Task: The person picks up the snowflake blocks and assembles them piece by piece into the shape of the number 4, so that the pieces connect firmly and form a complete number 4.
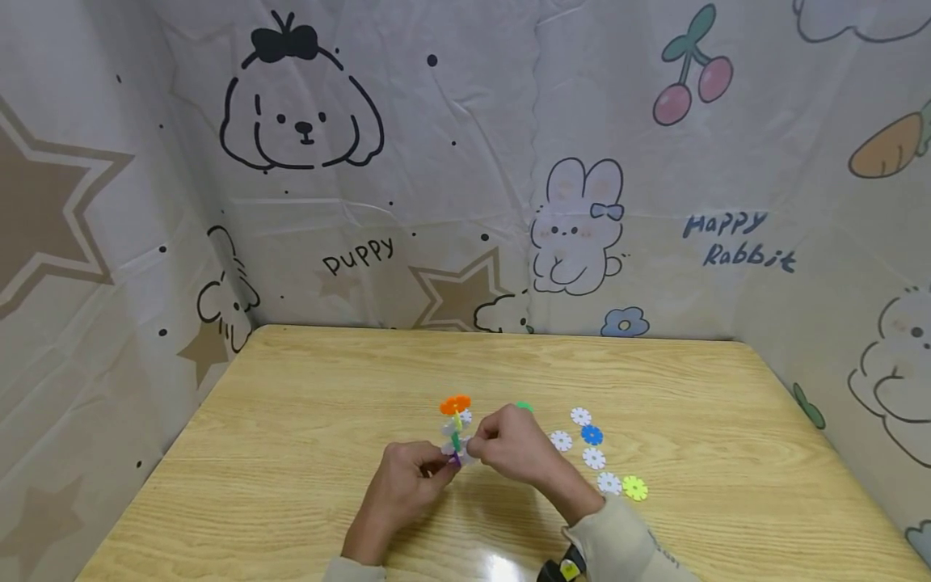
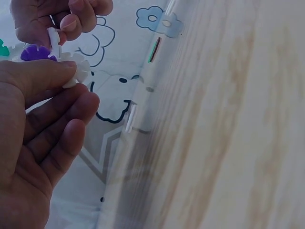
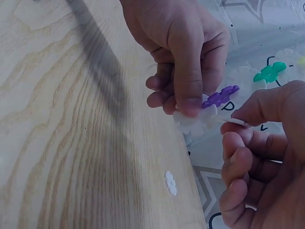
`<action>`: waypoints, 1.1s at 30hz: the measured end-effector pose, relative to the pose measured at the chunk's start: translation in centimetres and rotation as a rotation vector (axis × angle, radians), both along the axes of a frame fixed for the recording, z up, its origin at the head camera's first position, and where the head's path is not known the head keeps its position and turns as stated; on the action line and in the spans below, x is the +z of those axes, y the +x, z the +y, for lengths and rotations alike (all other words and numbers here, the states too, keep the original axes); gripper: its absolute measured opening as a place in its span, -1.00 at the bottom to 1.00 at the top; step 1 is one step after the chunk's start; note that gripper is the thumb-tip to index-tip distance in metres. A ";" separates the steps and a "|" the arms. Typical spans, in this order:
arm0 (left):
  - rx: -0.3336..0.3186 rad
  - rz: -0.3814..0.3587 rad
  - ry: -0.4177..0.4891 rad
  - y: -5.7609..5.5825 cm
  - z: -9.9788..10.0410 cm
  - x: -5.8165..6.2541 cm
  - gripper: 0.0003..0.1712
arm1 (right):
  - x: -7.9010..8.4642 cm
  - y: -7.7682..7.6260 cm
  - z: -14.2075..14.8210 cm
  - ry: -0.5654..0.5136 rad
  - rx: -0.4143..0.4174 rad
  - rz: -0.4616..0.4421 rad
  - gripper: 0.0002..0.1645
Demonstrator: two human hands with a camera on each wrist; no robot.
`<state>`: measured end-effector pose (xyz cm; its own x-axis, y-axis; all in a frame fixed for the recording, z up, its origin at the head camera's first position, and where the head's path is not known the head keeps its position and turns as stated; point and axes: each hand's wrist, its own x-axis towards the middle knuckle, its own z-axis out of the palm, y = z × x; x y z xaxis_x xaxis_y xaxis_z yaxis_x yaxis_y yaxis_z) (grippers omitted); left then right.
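A standing chain of notched plastic snowflake discs is between both hands, with an orange disc (image 1: 455,405) at the top and yellow, green and white ones below. A purple disc (image 3: 220,97) sits near the lower end. My left hand (image 1: 407,481) pinches this end by thumb and fingers, around a white disc (image 2: 82,69) beside the purple one. Between thumb and forefinger my right hand (image 1: 516,444) holds another white disc (image 3: 234,122), edge-on, at the chain's lower end. Whether its notch is engaged I cannot tell.
Loose discs lie on the wooden table (image 1: 305,396) to the right: several white, a blue disc (image 1: 592,435), a yellow disc (image 1: 635,488) and a partly hidden green disc (image 1: 524,406). A black object (image 1: 560,566) shows by the right sleeve. Printed cloth surrounds the table.
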<state>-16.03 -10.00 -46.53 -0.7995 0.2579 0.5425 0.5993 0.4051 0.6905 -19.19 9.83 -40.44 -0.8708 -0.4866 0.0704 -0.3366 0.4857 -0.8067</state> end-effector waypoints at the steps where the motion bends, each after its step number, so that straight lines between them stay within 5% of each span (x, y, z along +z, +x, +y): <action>1: -0.003 0.002 0.002 0.0 0.0 0.0 -0.88 | 0.0 0.0 0.0 -0.003 0.003 0.004 -0.72; 19: -0.016 0.117 0.033 -0.1 0.3 -0.4 -0.86 | -0.3 -0.1 0.0 -0.040 0.026 -0.003 -0.74; 29: -0.003 0.136 0.019 0.0 0.4 -0.4 -0.85 | -0.5 -0.2 -0.4 -0.052 0.023 -0.038 -0.76; 33: -0.024 0.076 -0.006 -0.1 0.3 -0.2 -0.87 | -0.5 -0.3 -0.4 -0.033 0.021 -0.040 -0.76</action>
